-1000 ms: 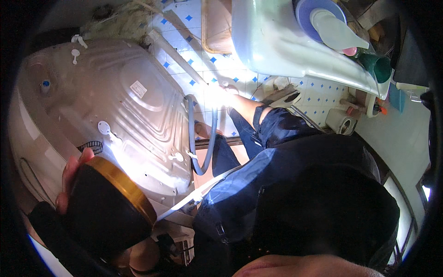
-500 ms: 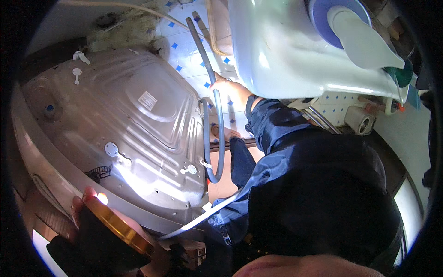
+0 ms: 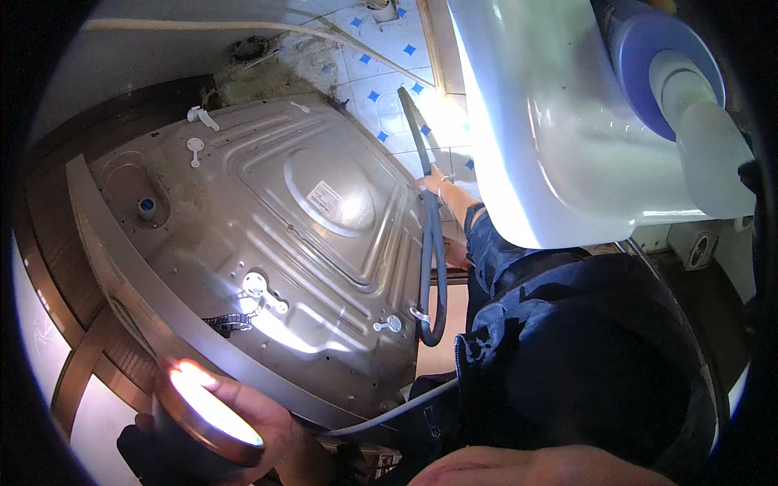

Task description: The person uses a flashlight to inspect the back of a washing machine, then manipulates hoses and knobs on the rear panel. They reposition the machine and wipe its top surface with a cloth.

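Observation:
My left hand (image 3: 263,417), at the lower left, is wrapped round a lit flashlight (image 3: 212,415) with a dark body and a glowing round front. My right arm, in a dark blue sleeve, reaches forward under the white basin. At its end my right hand (image 3: 438,181) is closed round a grey hose (image 3: 428,243). The hose's free end points up toward the tiles, and its lower part bends into a U held by a white clip (image 3: 419,314). Beside it stands the stamped metal back panel (image 3: 267,194) of a large appliance, with white caps and a label.
A glossy white basin (image 3: 551,162) overhangs on the right, with a purple and white object (image 3: 668,73) on it. White tiles (image 3: 381,89) with blue diamonds lie beyond the hose. A pale pipe (image 3: 243,26) crosses the far left. A white cord (image 3: 397,417) runs near my jacket.
The view has shifted, so the panel, hose and basin sit farther right. The flashlight's bright front shows more, and tiles beyond the hose are lit. The hose loop looks narrower in my right hand.

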{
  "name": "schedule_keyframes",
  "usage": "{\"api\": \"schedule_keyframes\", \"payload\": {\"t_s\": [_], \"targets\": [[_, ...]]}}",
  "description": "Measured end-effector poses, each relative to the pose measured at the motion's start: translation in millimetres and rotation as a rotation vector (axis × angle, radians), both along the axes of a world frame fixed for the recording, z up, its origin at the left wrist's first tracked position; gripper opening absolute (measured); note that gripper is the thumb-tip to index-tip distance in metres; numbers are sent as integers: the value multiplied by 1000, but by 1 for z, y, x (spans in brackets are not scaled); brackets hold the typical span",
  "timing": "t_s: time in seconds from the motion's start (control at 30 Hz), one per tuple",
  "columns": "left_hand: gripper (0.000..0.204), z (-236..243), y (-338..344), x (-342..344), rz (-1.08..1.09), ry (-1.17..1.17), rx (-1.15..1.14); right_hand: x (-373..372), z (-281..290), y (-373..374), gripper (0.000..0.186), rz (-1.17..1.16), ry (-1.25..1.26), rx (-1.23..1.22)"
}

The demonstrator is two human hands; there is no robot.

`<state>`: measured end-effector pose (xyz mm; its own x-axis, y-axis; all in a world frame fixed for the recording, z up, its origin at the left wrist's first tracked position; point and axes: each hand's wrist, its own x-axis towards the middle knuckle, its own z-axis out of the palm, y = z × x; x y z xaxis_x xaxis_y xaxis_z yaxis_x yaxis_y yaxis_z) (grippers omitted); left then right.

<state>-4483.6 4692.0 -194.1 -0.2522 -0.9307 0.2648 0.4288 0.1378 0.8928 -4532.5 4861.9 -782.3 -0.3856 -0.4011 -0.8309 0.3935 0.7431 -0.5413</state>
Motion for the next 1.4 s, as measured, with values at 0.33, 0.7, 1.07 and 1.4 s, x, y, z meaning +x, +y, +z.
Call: {"api": "schedule_keyframes", "payload": {"t_s": [0.33,0.7,1.07,1.4], "targets": [[70,-4,-1,6,-99,1,-54,21,58,78,57,179,-14,38],[29,-11,-7,-10,280,-703,-100,9,191,209,41,277,154,139],[29,82,43,11,-103,-610,-211,-65,466,217,27,39,526,-194],[71,162,117,55,-320,-551,-663,-40,737,128,46,128,535,-1015]]}}
